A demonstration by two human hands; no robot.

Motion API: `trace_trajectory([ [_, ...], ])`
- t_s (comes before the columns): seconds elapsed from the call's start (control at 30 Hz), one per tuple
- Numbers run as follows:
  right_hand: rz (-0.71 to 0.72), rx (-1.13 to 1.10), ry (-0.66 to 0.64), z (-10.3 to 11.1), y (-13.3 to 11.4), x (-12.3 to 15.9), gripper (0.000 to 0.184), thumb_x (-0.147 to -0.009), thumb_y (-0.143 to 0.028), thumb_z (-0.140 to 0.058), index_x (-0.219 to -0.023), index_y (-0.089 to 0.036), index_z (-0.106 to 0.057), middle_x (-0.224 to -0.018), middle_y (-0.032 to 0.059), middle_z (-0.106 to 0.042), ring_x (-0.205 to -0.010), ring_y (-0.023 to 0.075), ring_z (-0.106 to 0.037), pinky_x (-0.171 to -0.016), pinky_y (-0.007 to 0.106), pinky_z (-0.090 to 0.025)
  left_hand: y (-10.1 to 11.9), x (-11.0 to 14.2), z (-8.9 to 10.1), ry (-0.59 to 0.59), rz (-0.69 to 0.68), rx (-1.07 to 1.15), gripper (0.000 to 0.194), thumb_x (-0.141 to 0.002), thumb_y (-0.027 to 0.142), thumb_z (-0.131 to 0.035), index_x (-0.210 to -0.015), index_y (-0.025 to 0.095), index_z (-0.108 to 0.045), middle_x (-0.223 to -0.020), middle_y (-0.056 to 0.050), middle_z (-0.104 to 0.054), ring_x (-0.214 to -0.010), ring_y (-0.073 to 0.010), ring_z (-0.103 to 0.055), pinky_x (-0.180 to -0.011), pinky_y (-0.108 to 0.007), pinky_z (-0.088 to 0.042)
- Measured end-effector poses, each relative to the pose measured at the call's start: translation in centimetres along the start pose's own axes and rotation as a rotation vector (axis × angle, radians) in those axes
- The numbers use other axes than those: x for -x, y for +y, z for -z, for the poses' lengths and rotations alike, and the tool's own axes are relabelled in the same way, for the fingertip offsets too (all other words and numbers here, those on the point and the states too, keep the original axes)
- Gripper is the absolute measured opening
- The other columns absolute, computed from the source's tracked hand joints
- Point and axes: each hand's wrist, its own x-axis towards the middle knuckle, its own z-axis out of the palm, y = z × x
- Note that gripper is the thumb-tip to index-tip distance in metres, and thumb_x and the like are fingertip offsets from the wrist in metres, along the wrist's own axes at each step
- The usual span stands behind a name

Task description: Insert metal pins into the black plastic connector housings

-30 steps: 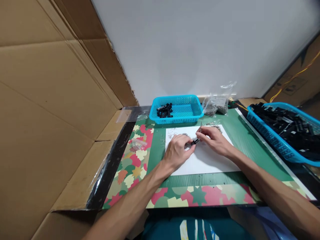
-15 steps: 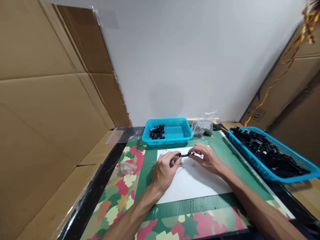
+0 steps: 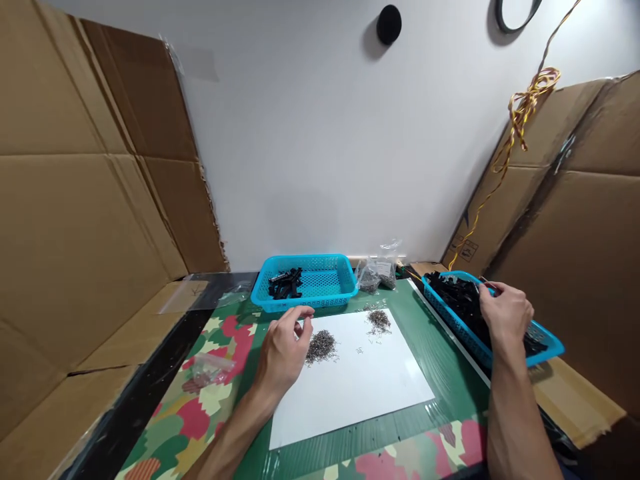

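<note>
My left hand (image 3: 285, 347) is over the left edge of a white sheet (image 3: 350, 400), beside a pile of small metal pieces (image 3: 321, 345). Its fingers are loosely curled, with a gap between thumb and fingers and nothing visible in them. My right hand (image 3: 507, 313) is over the right blue basket (image 3: 549, 348), its fingers bent down at the black plastic parts (image 3: 457, 293). The hand hides what its fingertips hold, if anything. A second, smaller pile of metal pieces (image 3: 379, 320) lies near the sheet's far right corner, with a few loose ones around it.
Another blue basket (image 3: 305, 306) at the back holds some black parts (image 3: 286, 284) on its left side. Clear bags of metal pieces (image 3: 376, 275) stand to its right. A small plastic bag (image 3: 213, 368) lies at the left. Cardboard walls (image 3: 100, 220) flank the table; yellow wire (image 3: 525, 110) hangs at right.
The black part held between both hands is no longer visible there. My right hand has moved right to the basket, my left stays near the larger pile. The view has shifted rightward.
</note>
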Motion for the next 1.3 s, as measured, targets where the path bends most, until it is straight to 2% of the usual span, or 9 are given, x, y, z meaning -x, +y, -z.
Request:
trace_trajectory([
  [0.17, 0.156, -0.373, -0.069, -0.7, -3.3, 2.0, 0.051, -0.099, -0.048, -0.045, -0.109, -0.011, -0.080, -0.090, 0.0194, -0.078, -0.079, 0.0325, -0.068, -0.069, 0.037, -0.043, -0.6, -3.8, 2.4, -0.032, 0.082, -0.224, 0.023, -0.097, 0.027, -0.051, -0.106, 0.025, -0.071, -0.099, -0.004, -0.079, -0.079, -0.0233, -0.070, -0.074, -0.033, -0.049],
  [0.3, 0.491, -0.579, -0.422, -1.9, -6.8, 5.8, 0.050, -0.106, -0.052, -0.038, -0.116, -0.019, -0.075, -0.096, 0.0125, -0.078, -0.084, 0.0281, -0.071, -0.070, 0.033, -0.047, -1.3, -7.9, 3.6, -0.134, 0.092, -0.388, 0.024, -0.096, 0.022, -0.051, -0.109, 0.023, -0.072, -0.107, -0.007, -0.079, -0.095, -0.0266, -0.072, -0.082, -0.034, -0.049],
  [0.4, 0.699, -0.530, -0.752, -3.0, -8.5, 9.3, 0.045, -0.108, -0.045, -0.035, -0.122, -0.022, -0.071, -0.090, 0.0090, -0.078, -0.077, 0.0264, -0.070, -0.067, 0.033, -0.046, -2.1, -10.4, 3.0, -0.225, 0.105, -0.464, 0.021, -0.093, 0.020, -0.056, -0.105, 0.022, -0.073, -0.105, -0.009, -0.079, -0.102, -0.0282, -0.072, -0.087, -0.034, -0.048],
  [0.47, 0.804, -0.494, -0.870, -3.6, -9.2, 11.3, 0.040, -0.108, -0.037, -0.036, -0.124, -0.023, -0.070, -0.093, 0.0082, -0.079, -0.079, 0.0253, -0.070, -0.069, 0.032, -0.045, -2.7, -11.7, 2.1, -0.310, 0.130, -0.513, 0.013, -0.092, 0.027, -0.062, -0.090, 0.020, -0.072, -0.094, -0.012, -0.079, -0.097, -0.0301, -0.073, -0.085, -0.035, -0.048],
  [0.53, 0.867, -0.454, -0.934, -3.9, -9.6, 12.7, 0.034, -0.106, -0.031, -0.042, -0.118, -0.023, -0.073, -0.093, 0.0082, -0.078, -0.080, 0.0237, -0.069, -0.069, 0.030, -0.043, -3.1, -12.7, 1.2, -0.384, 0.164, -0.556, 0.021, -0.089, 0.038, -0.069, -0.079, 0.019, -0.069, -0.087, -0.015, -0.078, -0.094, -0.0327, -0.073, -0.083, -0.036, -0.048],
  [0.7, 0.876, -0.371, -1.070, -3.1, -10.0, 12.9, 0.019, -0.093, -0.026, -0.063, -0.100, -0.021, -0.079, -0.071, 0.0027, -0.067, -0.062, 0.0161, -0.055, -0.059, 0.027, -0.031, -3.9, -14.7, 0.0, -0.480, 0.246, -0.618, 0.038, -0.072, 0.051, -0.084, -0.079, 0.018, -0.067, -0.089, -0.018, -0.077, -0.099, -0.0368, -0.072, -0.079, -0.036, -0.049],
  [0.9, 0.863, -0.439, -1.168, -2.7, -9.6, 12.3, 0.015, -0.086, -0.030, -0.074, -0.095, -0.020, -0.082, -0.065, -0.0009, -0.057, -0.059, 0.0132, -0.047, -0.058, 0.027, -0.029, -4.9, -16.2, -0.3, -0.602, 0.328, -0.551, 0.032, -0.077, 0.046, -0.084, -0.072, 0.019, -0.068, -0.082, -0.009, -0.076, -0.095, -0.0294, -0.073, -0.076, -0.032, -0.051],
  [1.1, 0.887, -0.497, -1.254, -3.1, -9.2, 12.6, 0.015, -0.089, -0.022, -0.066, -0.091, -0.021, -0.081, -0.062, -0.0021, -0.053, -0.059, 0.0133, -0.045, -0.058, 0.027, -0.029, -5.3, -16.4, -0.5, -0.680, 0.470, -0.380, 0.036, -0.100, 0.038, -0.066, -0.127, 0.014, -0.065, -0.125, -0.011, -0.067, -0.107, -0.0241, -0.068, -0.091, -0.044, -0.060],
  [1.3, 0.880, -0.476, -1.313, -3.3, -9.1, 12.4, 0.013, -0.088, -0.019, -0.064, -0.087, -0.017, -0.076, -0.069, -0.0009, -0.059, -0.062, 0.0124, -0.048, -0.059, 0.026, -0.030, -5.1, -16.2, 0.2, -0.597, 0.548, -0.215, 0.039, -0.100, 0.037, -0.066, -0.133, 0.015, -0.062, -0.132, -0.013, -0.064, -0.113, -0.0256, -0.067, -0.094, -0.046, -0.059],
])
